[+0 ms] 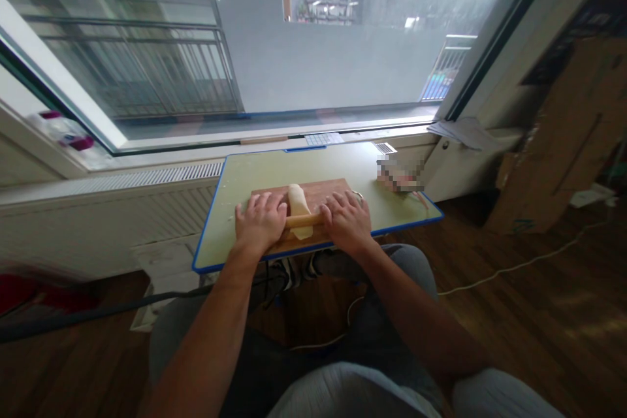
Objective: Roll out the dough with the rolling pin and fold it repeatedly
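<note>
A light wooden rolling pin (304, 221) lies crosswise over a pale strip of dough (297, 198). The dough sticks out both beyond the pin and on the near side of it. Under both is a brown wooden board (327, 191). My left hand (260, 219) presses down on the pin's left end, fingers curled over it. On the right end rests my right hand (347, 217) in the same way, its thumb pointing inward along the pin. Both palms and the pin's ends are hidden beneath the hands.
The board sits on a small pale green table (255, 168) with a blue edge. A pixelated item (400, 175) is at its right side. Behind stand a radiator (147, 209) and a window. A cardboard box (553, 144) leans at right; a bottle (66, 132) is at left.
</note>
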Demonstrator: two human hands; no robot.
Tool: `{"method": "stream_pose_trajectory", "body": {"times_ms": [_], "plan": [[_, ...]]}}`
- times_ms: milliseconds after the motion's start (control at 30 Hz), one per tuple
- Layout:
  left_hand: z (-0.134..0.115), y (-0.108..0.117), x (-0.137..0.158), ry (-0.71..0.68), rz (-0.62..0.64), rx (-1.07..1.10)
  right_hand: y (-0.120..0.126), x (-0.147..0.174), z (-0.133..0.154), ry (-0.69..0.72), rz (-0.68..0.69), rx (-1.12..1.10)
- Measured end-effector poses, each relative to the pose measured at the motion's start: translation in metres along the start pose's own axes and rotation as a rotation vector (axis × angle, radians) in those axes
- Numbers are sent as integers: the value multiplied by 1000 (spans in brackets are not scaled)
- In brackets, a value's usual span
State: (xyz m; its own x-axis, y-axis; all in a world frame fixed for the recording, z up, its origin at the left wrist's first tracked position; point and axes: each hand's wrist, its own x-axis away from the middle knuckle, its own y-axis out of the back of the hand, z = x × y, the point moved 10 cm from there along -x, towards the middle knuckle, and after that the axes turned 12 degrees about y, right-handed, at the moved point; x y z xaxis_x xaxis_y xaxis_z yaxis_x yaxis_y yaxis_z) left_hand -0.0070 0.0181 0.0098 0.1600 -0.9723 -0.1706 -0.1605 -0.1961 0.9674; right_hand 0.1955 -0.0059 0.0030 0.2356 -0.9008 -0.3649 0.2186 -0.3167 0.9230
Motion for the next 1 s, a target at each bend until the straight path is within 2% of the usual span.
{"method": "stream_pose_trajectory", "body": {"times_ms": [133, 233, 367, 533, 633, 867, 1000], "plan": [[5, 6, 36, -43, -94, 32, 6, 33, 6, 3, -45, -58], [6, 6, 47, -58, -104, 31, 6, 42, 7, 14, -63, -78], [5, 8, 29, -14, -91, 23, 3, 21, 3, 3, -34, -68], [0, 3, -14, 27, 25, 15, -7, -23, -5, -21, 68, -42], [-2, 3, -17, 23, 38, 7, -5, -25, -4, -17, 60, -36], [2, 9, 40, -30, -92, 30, 9, 31, 8, 25, -74, -101], [7, 8, 65, -67, -85, 57, 15, 53, 13, 106, -154, -152]]}}
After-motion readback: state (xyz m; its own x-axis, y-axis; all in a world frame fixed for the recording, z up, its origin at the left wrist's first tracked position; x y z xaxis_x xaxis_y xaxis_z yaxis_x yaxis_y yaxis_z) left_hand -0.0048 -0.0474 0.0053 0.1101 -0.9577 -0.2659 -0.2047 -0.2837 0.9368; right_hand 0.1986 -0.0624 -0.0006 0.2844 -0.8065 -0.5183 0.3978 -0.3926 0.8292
